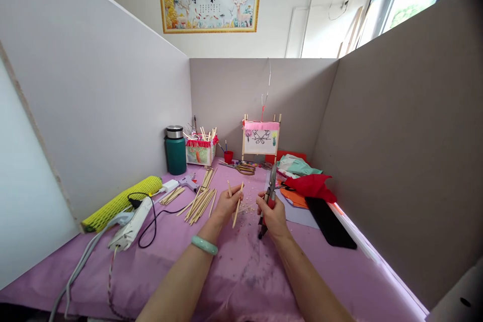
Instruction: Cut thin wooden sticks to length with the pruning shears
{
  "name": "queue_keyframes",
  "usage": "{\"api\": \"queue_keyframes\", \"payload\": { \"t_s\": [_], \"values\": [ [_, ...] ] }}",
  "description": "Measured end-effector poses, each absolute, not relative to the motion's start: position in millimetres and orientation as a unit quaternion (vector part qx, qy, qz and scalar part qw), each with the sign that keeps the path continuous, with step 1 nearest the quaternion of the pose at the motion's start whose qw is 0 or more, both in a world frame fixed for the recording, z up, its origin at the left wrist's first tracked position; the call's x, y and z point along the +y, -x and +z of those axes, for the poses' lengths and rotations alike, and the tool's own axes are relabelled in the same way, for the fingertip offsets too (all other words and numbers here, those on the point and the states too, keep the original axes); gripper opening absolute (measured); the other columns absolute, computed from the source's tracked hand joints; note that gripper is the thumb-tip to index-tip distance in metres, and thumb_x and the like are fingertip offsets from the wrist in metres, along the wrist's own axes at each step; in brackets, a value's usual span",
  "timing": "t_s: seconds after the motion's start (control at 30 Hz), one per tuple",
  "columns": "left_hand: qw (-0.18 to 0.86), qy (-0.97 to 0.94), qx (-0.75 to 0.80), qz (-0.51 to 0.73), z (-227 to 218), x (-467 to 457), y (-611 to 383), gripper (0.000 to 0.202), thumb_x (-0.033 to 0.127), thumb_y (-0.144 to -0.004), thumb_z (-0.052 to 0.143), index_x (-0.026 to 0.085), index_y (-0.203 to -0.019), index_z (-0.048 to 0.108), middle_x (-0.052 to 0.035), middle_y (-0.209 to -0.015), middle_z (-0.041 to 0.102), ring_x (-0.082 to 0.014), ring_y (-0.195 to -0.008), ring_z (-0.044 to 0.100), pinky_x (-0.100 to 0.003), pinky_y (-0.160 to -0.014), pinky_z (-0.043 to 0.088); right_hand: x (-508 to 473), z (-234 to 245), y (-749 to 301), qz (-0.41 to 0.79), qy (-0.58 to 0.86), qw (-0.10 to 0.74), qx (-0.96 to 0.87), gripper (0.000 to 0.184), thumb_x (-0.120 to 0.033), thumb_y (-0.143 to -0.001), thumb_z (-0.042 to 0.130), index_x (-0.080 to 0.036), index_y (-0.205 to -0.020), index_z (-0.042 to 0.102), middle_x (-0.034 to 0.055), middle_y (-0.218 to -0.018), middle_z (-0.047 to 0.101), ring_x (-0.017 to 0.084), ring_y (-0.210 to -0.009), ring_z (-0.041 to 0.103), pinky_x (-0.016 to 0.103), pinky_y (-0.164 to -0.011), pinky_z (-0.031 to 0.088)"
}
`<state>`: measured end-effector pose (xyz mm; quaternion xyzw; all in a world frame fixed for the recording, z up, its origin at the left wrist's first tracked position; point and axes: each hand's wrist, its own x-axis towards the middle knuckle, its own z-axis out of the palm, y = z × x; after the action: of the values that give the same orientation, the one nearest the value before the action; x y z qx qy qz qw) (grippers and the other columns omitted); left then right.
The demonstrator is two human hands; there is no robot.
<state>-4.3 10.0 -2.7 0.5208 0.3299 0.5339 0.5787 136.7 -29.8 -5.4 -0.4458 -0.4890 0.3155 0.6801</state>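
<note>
1. Head view: both hands are held up just over the purple tabletop [241,271], close together in the middle.
2. The left hand [227,205] pinches a thin wooden stick [237,207] between thumb and fingers. The fingers are curled in, not spread.
3. The stick is in the air, not lying down. Its long way runs from 1 o'clock at the top to 7 o'clock at the bottom. A second short bit of wood pokes up by the same hand, but I cannot tell how it is held.
4. The right hand [273,215] is wrapped tight around a pair of cutters [268,195] with red handles. The metal tip points up to 12 o'clock and the handle ends point down to 7 o'clock.
5. From the cutters, the stick is at 9 o'clock, near but not touching. I cannot tell if the blades are apart.
6. Little wood crumbs [249,208] lie on the tabletop between the hands.
7. A pile of sticks [202,202] lies at 9 o'clock from the left hand, so that hand is the nearer one to it.
8. A glue gun [187,181] sits past the pile at 11 o'clock.
9. A red cloth [313,186] and a flat black thing [330,222] lie at 3 o'clock from the right hand.
</note>
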Motion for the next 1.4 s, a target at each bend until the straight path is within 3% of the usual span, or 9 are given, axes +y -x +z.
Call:
{"api": "queue_keyframes", "payload": {
  "t_s": [0.27,0.43,0.63,0.83,1.0,1.13,1.27,1.33,1.4],
  "values": [
    [0.560,-0.438,0.344,0.613,-2,20,13,0.054,0.037,-0.060,0.074,0.011,-0.106,0.067,0.0095,-0.056,0.041,-0.0040,-0.044,0.027,-0.022,-0.044,0.016,-29,-9,-145,0.255,0.459,0.706,-0.475,0.031,-0.046,-0.072,0.067,-0.020,-0.085,0.056,-0.0058,-0.060,0.051,0.012,-0.049,0.049,0.026,-0.048,0.041],
    [0.588,-0.414,0.335,0.609,0,20,16,0.052,0.033,-0.058,0.075,0.012,-0.105,0.066,0.0073,-0.057,0.048,-0.0045,-0.043,0.031,-0.022,-0.042,0.018,-21,-12,-158,0.225,0.496,0.698,-0.464,0.033,-0.047,-0.071,0.066,-0.020,-0.087,0.058,-0.0058,-0.059,0.051,0.013,-0.049,0.048,0.026,-0.049,0.041],
    [0.597,-0.410,0.333,0.603,2,20,18,0.035,0.033,-0.060,0.071,0.014,-0.089,0.065,0.0069,-0.056,0.045,-0.0039,-0.041,0.028,-0.022,-0.041,0.016,-17,-13,-155,0.216,0.548,0.655,-0.472,0.038,-0.046,-0.063,0.069,-0.019,-0.090,0.065,0.0029,-0.078,0.069,0.021,-0.071,0.063,0.033,-0.070,0.049],
    [0.570,-0.435,0.363,0.595,4,17,18,0.031,0.034,-0.063,0.067,0.015,-0.087,0.064,0.0063,-0.058,0.046,-0.0043,-0.041,0.028,-0.021,-0.042,0.018,-18,-11,-158,0.194,0.600,0.638,-0.441,0.037,-0.046,-0.062,0.065,-0.020,-0.088,0.063,0.0071,-0.086,0.071,0.026,-0.083,0.064,0.038,-0.080,0.045],
    [0.487,-0.491,0.436,0.576,12,24,26,0.015,0.030,-0.067,0.065,0.018,-0.062,0.058,0.0081,-0.047,0.035,-0.0060,-0.040,0.025,-0.023,-0.044,0.015,-22,-7,-159,0.181,0.607,0.642,-0.432,0.037,-0.045,-0.060,0.066,-0.021,-0.088,0.062,0.0067,-0.087,0.070,0.027,-0.084,0.063,0.038,-0.080,0.043],
    [0.408,-0.513,0.521,0.547,25,41,56,0.013,0.019,-0.064,0.066,0.019,-0.055,0.057,0.0042,-0.048,0.043,-0.0112,-0.047,0.039,-0.024,-0.050,0.022,-24,-5,-157,0.189,0.596,0.653,-0.428,0.034,-0.044,-0.060,0.067,-0.022,-0.085,0.063,0.0051,-0.085,0.070,0.026,-0.081,0.062,0.037,-0.078,0.043],
    [0.340,-0.512,0.587,0.528,34,50,86,0.024,0.006,-0.056,0.066,0.021,-0.049,0.049,-0.0016,-0.052,0.049,-0.0240,-0.074,0.057,-0.027,-0.061,0.031,-25,-4,-155,0.209,0.579,0.668,-0.419,0.034,-0.042,-0.058,0.069,-0.022,-0.085,0.063,0.0044,-0.083,0.070,0.025,-0.080,0.062,0.038,-0.080,0.043],
    [0.325,-0.513,0.590,0.532,35,49,87,0.023,0.009,-0.059,0.067,0.022,-0.053,0.048,-0.0044,-0.060,0.053,-0.0268,-0.085,0.058,-0.028,-0.065,0.033,-25,-3,-153,0.227,0.562,0.677,-0.417,0.037,-0.042,-0.057,0.070,-0.021,-0.087,0.063,0.0051,-0.086,0.070,0.024,-0.082,0.062,0.038,-0.081,0.044],
    [0.337,-0.523,0.571,0.535,35,45,77,0.018,0.020,-0.066,0.068,0.021,-0.060,0.052,-0.0040,-0.065,0.054,-0.0240,-0.081,0.057,-0.027,-0.063,0.033,-25,-2,-151,0.256,0.538,0.685,-0.419,0.043,-0.044,-0.058,0.070,-0.020,-0.093,0.063,0.0059,-0.092,0.071,0.023,-0.084,0.063,0.037,-0.079,0.046]
  ]
}}
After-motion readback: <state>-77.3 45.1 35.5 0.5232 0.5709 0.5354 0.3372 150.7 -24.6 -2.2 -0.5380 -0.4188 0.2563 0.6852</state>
